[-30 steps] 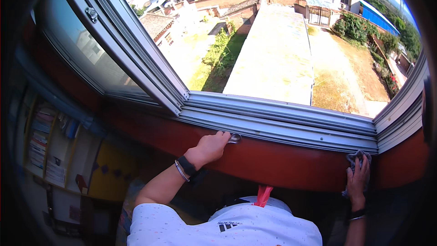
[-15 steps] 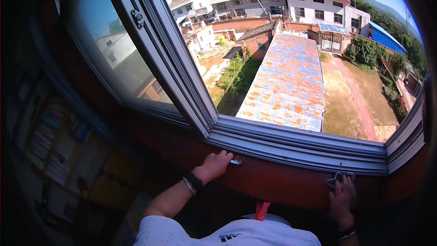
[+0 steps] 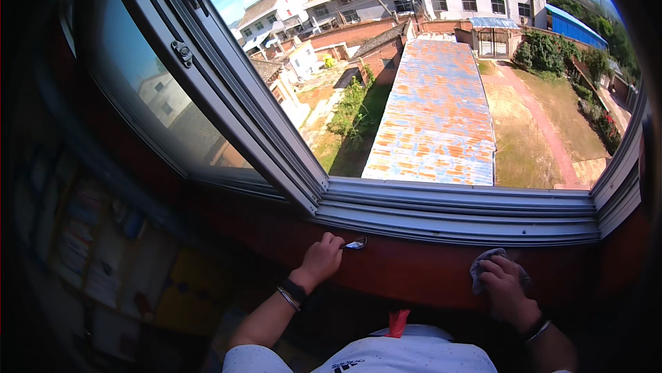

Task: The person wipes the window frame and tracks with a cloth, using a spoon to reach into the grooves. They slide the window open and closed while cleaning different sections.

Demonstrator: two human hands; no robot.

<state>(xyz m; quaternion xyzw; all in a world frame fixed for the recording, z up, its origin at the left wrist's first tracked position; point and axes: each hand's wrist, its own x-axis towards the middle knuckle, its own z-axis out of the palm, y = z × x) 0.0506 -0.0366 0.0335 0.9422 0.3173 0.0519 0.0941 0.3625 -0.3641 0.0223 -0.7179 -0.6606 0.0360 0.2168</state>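
In my left hand (image 3: 323, 258) is a metal spoon (image 3: 356, 243); the fingers close round its handle, and its shiny bowl points right, just over the dark red windowsill (image 3: 414, 263). My right hand (image 3: 505, 283) presses a grey cloth (image 3: 480, 271) against the sill farther right, its fingers bent over the cloth. Beyond both hands runs the metal track (image 3: 455, 218) of the sliding window, with grooves along its length.
A sliding window sash (image 3: 227, 97) with a latch (image 3: 183, 54) stands at the left of the opening. Outside, below, lies a rusty blue metal roof (image 3: 434, 111). Dim shelves (image 3: 103, 249) with books are at the lower left.
My right hand has moved left along the sill with the cloth. My left hand still holds the spoon near the same spot. The view has shifted slightly.
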